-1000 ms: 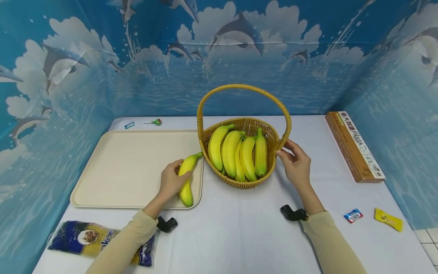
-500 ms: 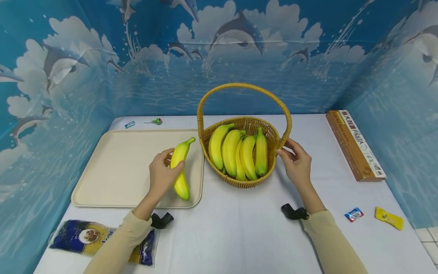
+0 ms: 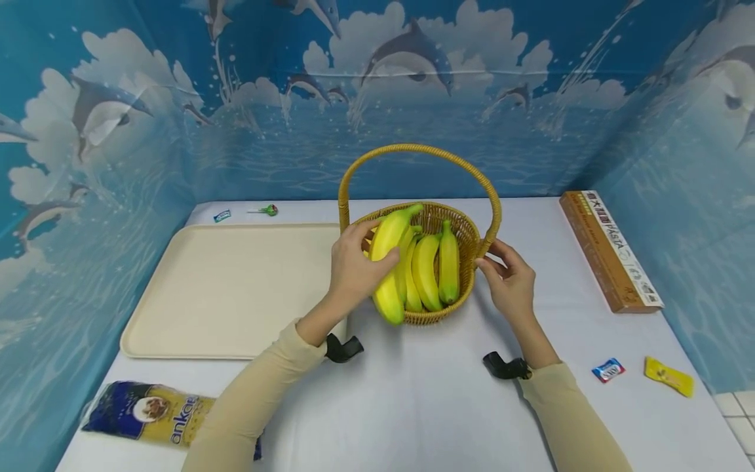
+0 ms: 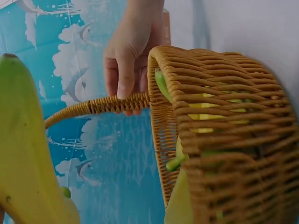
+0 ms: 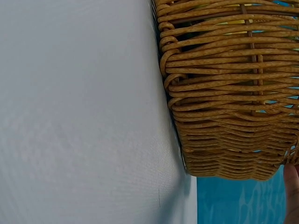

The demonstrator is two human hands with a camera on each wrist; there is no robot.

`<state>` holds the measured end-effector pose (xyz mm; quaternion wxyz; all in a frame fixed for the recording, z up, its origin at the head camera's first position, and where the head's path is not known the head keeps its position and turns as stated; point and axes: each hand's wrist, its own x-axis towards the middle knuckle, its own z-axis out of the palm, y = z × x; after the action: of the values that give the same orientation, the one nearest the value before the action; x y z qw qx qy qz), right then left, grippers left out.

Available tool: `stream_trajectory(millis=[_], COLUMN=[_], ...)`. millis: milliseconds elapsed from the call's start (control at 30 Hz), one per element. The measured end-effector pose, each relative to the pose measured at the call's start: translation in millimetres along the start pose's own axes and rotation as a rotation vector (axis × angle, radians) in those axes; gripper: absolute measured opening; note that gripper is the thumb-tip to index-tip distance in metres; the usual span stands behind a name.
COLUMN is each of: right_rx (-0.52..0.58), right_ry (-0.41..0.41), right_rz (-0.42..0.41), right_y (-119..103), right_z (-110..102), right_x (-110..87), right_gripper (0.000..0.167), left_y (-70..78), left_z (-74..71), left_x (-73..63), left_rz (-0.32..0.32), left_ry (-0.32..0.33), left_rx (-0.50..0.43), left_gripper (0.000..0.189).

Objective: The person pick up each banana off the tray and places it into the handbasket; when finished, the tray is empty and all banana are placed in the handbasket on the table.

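Note:
My left hand [image 3: 356, 265] holds a yellow banana [image 3: 387, 301] with a green tip over the left side of the wicker basket [image 3: 425, 319]. In the left wrist view that banana [image 4: 28, 154] fills the left edge, apart from the basket's woven wall [image 4: 238, 140]. Several bananas [image 3: 426, 270] lie inside the basket; the held one hides part of them. My right hand [image 3: 512, 278] grips the foot of the arched handle [image 3: 494, 216] on the basket's right side. The right wrist view shows mostly the basket's side [image 5: 229, 102] and one fingertip [image 5: 292, 186].
A beige tray [image 3: 236, 288] lies left of the basket, with a small wrapper [image 3: 222, 216] and a lollipop [image 3: 270, 210] behind it. A pasta bag [image 3: 150, 410] lies at front left. At right are a pasta box [image 3: 610, 252], a small candy [image 3: 608, 370] and a yellow packet [image 3: 669, 377].
My left hand has lifted the banana off the tray and carried it right, over the basket. The right hand has stayed at the handle.

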<state>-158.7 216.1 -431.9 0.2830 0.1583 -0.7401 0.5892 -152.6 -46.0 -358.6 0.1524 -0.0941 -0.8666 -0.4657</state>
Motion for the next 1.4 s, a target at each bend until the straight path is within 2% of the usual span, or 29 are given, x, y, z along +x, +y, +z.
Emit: stream_trajectory(millis=[133,300,467,633,733,1000,1167,1267,1400], right_rx=[-0.001,0.006,0.018,0.008,0.001,0.005,-0.004,-0.005,-0.011], right_ry=[-0.001,0.001,-0.004,-0.006,-0.005,-0.003,0.000,0.002,0.007], right_rz=[-0.009,-0.013,-0.008,-0.006,-0.004,0.002,0.006,0.004,0.002], right_y=[0.4,0.1,0.9,2.3,2.6,0.1,-1.2,-1.9,-3.6], right_z=[1.1,1.8,2.4,2.7,2.2,0.5,0.0,-0.3,-0.1], right_x=[0.1,0.1,-0.4,-2.2,-2.5,-2.0,-1.2,-0.7,-0.4], right_gripper=[0.040,0.040,0.040,0.040,0.040,0.040,0.041,0.041,0.041], left_y=[4.6,-1.3,-12.8,-21.6,-24.8,-28.9,-29.2,-28.9,-25.0], left_z=[22.3,49.3,73.3,88.7,94.3,103.2,103.7,102.8,95.6], left_x=[13.5,24.1,28.4,26.7,25.6,25.1,23.7,23.1,19.6], left_rz=[-0.017,-0.066,-0.076,-0.093,-0.089,-0.029,-0.010,-0.008,0.010], left_ry=[-0.008,-0.033,-0.016,0.005,0.022,0.062,0.094,0.086,0.035], left_rx=[0.012,0.082,0.179,0.280,0.324,0.450,0.452,0.444,0.446], left_gripper=[0.054,0.056,0.056,0.058,0.057,0.053,0.049,0.048,0.049])
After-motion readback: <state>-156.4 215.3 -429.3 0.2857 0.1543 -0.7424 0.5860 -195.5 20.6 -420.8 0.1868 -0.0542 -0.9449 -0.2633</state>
